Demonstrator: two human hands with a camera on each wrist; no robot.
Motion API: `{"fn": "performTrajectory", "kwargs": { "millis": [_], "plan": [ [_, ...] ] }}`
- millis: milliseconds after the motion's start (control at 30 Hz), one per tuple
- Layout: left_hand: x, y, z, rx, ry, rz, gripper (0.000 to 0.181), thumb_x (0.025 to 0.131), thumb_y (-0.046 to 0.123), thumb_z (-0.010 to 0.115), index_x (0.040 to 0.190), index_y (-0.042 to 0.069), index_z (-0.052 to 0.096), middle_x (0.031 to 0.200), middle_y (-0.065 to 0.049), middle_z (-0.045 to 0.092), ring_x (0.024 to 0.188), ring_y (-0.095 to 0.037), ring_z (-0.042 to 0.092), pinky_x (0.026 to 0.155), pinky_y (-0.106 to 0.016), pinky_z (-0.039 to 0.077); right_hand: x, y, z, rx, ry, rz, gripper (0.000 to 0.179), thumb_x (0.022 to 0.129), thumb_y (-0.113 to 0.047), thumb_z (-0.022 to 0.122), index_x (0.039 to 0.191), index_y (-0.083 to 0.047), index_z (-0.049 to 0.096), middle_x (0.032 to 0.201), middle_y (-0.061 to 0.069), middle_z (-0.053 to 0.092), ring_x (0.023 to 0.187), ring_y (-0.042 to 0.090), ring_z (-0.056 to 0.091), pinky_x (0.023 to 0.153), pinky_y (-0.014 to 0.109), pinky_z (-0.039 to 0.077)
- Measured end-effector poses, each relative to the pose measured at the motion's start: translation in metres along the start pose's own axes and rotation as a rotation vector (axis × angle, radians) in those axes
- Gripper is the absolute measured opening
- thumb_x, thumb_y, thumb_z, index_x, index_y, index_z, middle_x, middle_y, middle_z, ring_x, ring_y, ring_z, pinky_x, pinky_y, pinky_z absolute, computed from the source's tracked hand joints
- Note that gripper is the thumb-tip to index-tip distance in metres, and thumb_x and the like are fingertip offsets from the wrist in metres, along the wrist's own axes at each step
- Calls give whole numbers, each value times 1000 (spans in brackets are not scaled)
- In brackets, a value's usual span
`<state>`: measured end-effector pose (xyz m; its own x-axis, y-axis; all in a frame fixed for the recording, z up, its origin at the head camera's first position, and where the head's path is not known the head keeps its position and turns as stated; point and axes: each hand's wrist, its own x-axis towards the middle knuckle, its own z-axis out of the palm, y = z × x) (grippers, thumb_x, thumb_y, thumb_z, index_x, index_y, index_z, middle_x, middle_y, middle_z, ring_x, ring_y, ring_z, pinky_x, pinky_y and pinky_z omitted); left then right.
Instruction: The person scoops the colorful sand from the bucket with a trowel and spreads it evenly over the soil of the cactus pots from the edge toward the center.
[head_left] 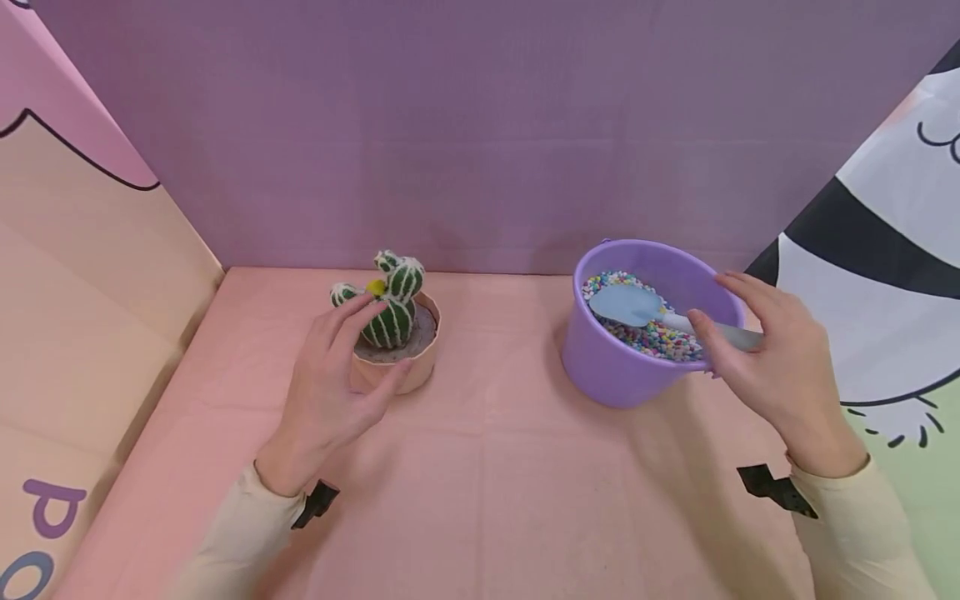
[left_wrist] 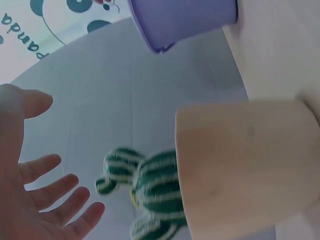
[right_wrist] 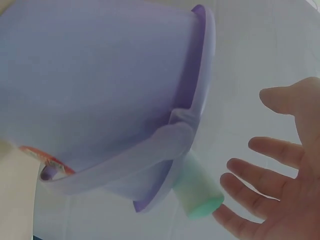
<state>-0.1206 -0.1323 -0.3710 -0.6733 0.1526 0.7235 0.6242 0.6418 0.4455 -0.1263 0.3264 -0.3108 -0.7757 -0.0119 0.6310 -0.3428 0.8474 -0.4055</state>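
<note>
A green knitted-looking cactus (head_left: 392, 325) with white stripes and a yellow flower stands in a peach pot (head_left: 420, 367). My left hand (head_left: 330, 387) is at the pot's near left side, fingers spread; the left wrist view shows a gap between it and the cactus. On the right stands a purple bucket (head_left: 611, 375) holding small multicoloured pellets (head_left: 663, 342). A toy shovel (head_left: 626, 305) with a light blue blade rests in it, its pale handle (right_wrist: 200, 195) sticking out over the rim. Beside that handle my right hand (head_left: 783, 358) has its fingers apart, gripping nothing.
A pink cloth (head_left: 487, 483) covers the table. Behind it rises a purple backdrop (head_left: 495, 142), with printed panels at the left and right. The bucket's own carrying handle (right_wrist: 125, 160) hangs down its side in the right wrist view.
</note>
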Motion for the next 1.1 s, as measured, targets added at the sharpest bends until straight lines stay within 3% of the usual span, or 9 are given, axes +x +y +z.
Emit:
{"fn": "performTrajectory", "kwargs": {
  "millis": [67, 267, 367, 500, 600, 933, 1100],
  "plan": [
    [2, 6, 6, -35, -6, 5, 64, 83, 20, 86, 140, 5, 64, 147, -19, 61, 135, -39, 57, 110, -57, 48, 0, 3, -1, 1, 9, -3, 49, 88, -19, 84, 134, -5, 73, 134, 20, 73, 124, 48, 63, 111, 8, 32],
    [7, 19, 25, -116, -35, 27, 60, 87, 23, 85, 140, 6, 64, 148, -15, 62, 139, -32, 58, 112, -52, 50, 1, 7, -3, -6, 9, 3, 47, 88, -17, 84, 133, -5, 73, 129, 21, 74, 117, 42, 64, 104, 2, 29],
    [9, 25, 36, -116, -53, 33, 59, 88, 25, 84, 140, 6, 65, 148, -13, 62, 138, -31, 59, 113, -50, 50, 1, 9, -5, -12, 1, 7, 47, 89, -18, 84, 134, -6, 73, 127, 21, 75, 114, 25, 61, 100, 1, 28],
    [12, 32, 51, -99, -93, 31, 60, 89, 30, 83, 141, 7, 64, 148, -12, 62, 137, -30, 60, 115, -49, 49, 1, 12, -7, -8, 0, 12, 46, 90, -19, 83, 133, -7, 73, 121, 20, 74, 109, -7, 51, 96, 1, 28],
    [15, 36, 63, -99, -125, 22, 61, 90, 33, 82, 143, 8, 63, 149, -11, 62, 138, -30, 59, 117, -48, 48, 1, 14, -7, 3, -2, 8, 44, 90, -18, 82, 133, -7, 74, 117, 21, 73, 106, -20, 45, 93, 3, 29],
    [18, 45, 92, -141, -198, -76, 60, 94, 40, 77, 146, 14, 61, 151, -5, 60, 140, -25, 59, 117, -46, 48, -1, 20, -6, 5, -35, 63, 43, 92, -19, 81, 132, -6, 74, 123, 23, 74, 104, -23, 43, 89, 4, 27],
    [16, 44, 104, -138, -209, -88, 60, 94, 40, 76, 145, 13, 62, 151, -6, 61, 139, -27, 59, 117, -46, 48, -2, 23, -4, -5, -38, 55, 42, 92, -19, 81, 131, -6, 74, 124, 23, 75, 103, -21, 42, 87, 4, 27]
  ]
}}
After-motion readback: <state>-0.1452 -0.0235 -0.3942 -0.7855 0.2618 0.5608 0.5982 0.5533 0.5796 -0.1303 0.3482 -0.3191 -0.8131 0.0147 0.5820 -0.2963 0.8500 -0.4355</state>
